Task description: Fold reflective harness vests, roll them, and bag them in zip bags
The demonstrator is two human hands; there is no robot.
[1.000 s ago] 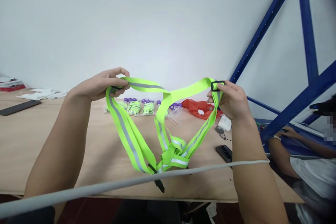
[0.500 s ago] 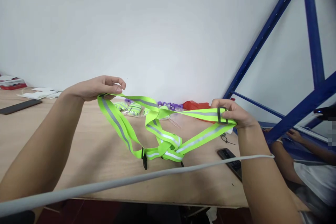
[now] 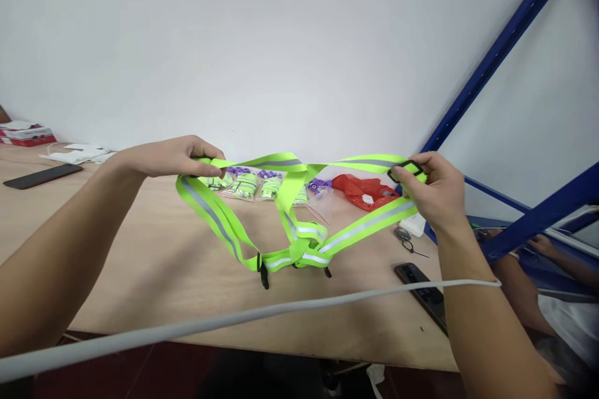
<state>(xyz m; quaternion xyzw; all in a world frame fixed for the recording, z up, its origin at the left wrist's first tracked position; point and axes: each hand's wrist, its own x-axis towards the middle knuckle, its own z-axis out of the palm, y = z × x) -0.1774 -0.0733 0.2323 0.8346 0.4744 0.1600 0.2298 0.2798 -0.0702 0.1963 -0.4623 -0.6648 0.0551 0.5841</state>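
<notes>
So both hands are holding up a neon yellow strap harness point(image 3: 285, 212) with grey reflective stripes: the left hand point(image 3: 180, 157) has its grip pinched shut on one loop end, and the right hand point(image 3: 433, 190) is closed on the other end right at a black buckle point(image 3: 406, 168). The middle of the harness sags down onto the wooden worktop point(image 3: 140, 262), with small bagged packets point(image 3: 246, 187) and a red bag point(image 3: 365, 192) behind it and a dark phone point(image 3: 423, 293) near the right wrist.
</notes>
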